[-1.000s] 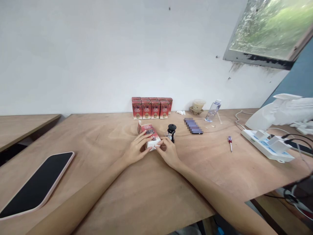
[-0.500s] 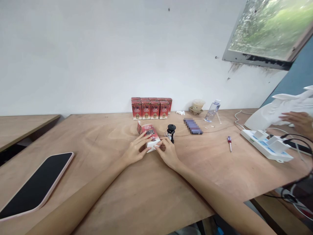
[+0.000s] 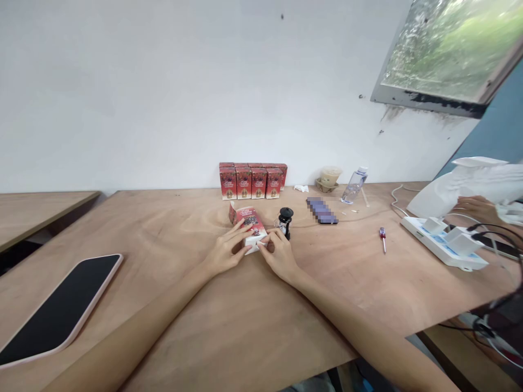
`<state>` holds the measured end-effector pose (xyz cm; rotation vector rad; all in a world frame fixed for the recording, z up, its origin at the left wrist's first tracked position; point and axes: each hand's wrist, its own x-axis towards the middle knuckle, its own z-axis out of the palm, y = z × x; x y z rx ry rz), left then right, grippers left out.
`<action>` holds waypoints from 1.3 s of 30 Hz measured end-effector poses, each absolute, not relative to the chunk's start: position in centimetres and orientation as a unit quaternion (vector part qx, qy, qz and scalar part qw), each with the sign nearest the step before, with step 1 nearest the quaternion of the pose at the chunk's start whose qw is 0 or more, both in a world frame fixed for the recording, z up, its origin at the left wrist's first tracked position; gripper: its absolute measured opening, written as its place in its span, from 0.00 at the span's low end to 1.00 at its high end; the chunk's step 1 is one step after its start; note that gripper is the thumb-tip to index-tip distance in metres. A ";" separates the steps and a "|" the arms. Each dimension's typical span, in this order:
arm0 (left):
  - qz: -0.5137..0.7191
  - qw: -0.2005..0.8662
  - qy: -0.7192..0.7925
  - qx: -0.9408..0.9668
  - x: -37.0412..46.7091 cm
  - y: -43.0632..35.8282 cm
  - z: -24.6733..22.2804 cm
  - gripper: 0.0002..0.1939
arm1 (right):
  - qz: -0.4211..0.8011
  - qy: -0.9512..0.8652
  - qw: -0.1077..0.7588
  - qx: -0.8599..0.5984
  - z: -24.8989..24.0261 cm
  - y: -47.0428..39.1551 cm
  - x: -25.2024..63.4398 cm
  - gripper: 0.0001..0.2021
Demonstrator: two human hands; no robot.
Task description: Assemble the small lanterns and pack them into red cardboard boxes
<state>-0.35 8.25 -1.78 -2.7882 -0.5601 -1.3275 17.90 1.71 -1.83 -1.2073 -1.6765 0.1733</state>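
A red and white printed cardboard box lies on the table between my hands, its white end toward me and a flap raised at its far end. My left hand grips the box from the left, fingers across its top and thumb at the white end. My right hand is closed at the right side of that end, thumb and fingers on the box's edge. Just beyond my right hand stands a small black lantern with a clear middle.
Several red boxes stand against the wall. Rightward are a phone, a cup in a holder, a water bottle, a screwdriver and a power strip. A large phone lies left. Another person's hand touches white material.
My hands and the box stay almost still. At the right, the other person's hand has moved left and down, and the white material has shifted.
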 end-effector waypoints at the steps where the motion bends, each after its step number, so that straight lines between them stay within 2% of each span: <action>1: -0.423 0.001 -0.179 -0.888 -0.4 8.2 -1.8 0.21 | 0.073 -0.696 0.508 -0.502 -1.8 1.7 17.9 0.04; 19: -0.430 -0.004 -0.175 -0.886 -0.2 8.0 -1.6 0.20 | 0.030 -0.712 0.458 -0.532 -2.0 2.1 17.6 0.03; 25: -0.424 -0.018 -0.183 -0.887 -0.1 7.7 -1.2 0.19 | 0.047 -0.704 0.467 -0.533 -2.0 1.9 17.9 0.03; 27: -0.421 -0.027 -0.189 -0.887 0.0 7.8 -1.0 0.18 | 0.062 -0.693 0.476 -0.538 -2.0 1.8 17.9 0.06; 32: -0.434 -0.048 -0.188 -0.880 0.2 8.0 -0.9 0.15 | 0.094 -0.691 0.467 -0.544 -1.7 1.6 17.9 0.20; 39: -0.433 -0.042 -0.199 -0.878 0.2 7.8 -0.7 0.14 | 0.107 -0.711 0.414 -0.558 -1.6 1.5 18.1 0.23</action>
